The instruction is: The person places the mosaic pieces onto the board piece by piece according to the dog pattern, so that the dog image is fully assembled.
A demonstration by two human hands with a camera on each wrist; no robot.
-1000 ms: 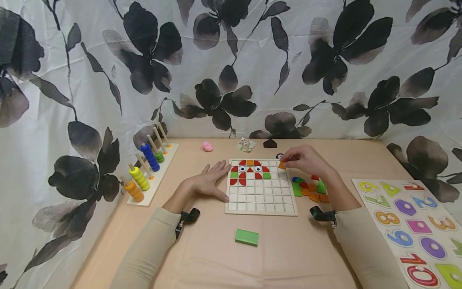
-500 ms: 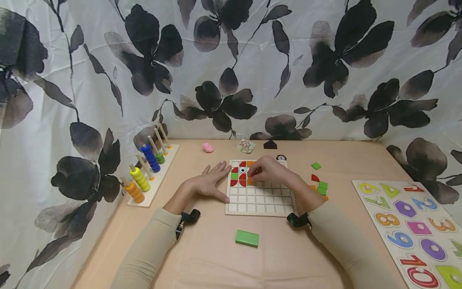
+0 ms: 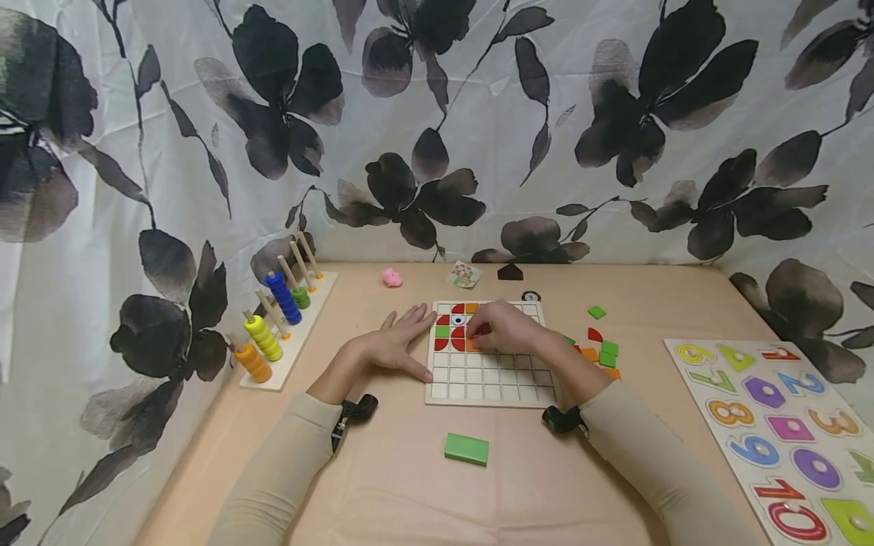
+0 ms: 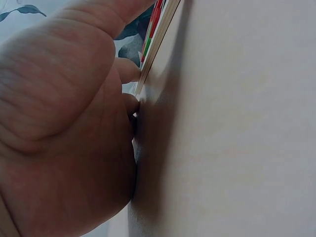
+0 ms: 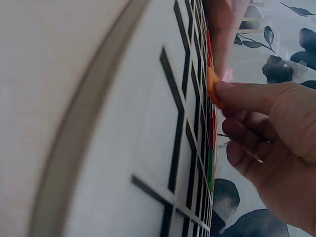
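A white gridded tile board (image 3: pixel 471 388) lies on the table, with red, green and orange tiles and an eye tile (image 3: pixel 458 320) set in its upper left cells. My right hand (image 3: pixel 508 327) reaches over the board, its thumb and fingertips pinching an orange tile (image 5: pixel 214 89) at the grid surface; the other fingers curl loosely. That hand hides part of the tile pattern in the head view. My left hand (image 3: pixel 391 350) rests beside the board's left edge, fingers spread and relaxed, thumb tip at the edge. In the left wrist view its palm (image 4: pixel 59 123) fills the left side.
Loose green (image 3: pixel 609 348), red (image 3: pixel 595 334) and orange tiles lie right of the board. A green block (image 3: pixel 466 449) lies in front. Left stands a peg stacker with coloured rings (image 3: pixel 264 337); right, a number puzzle (image 3: pixel 727 431). A pink piece (image 3: pixel 392 277) and card (image 3: pixel 464 274) lie behind.
My right hand has moved left from the board's upper right corner to its tiled area, carrying the orange tile down onto the grid. The left hand has stayed in place.
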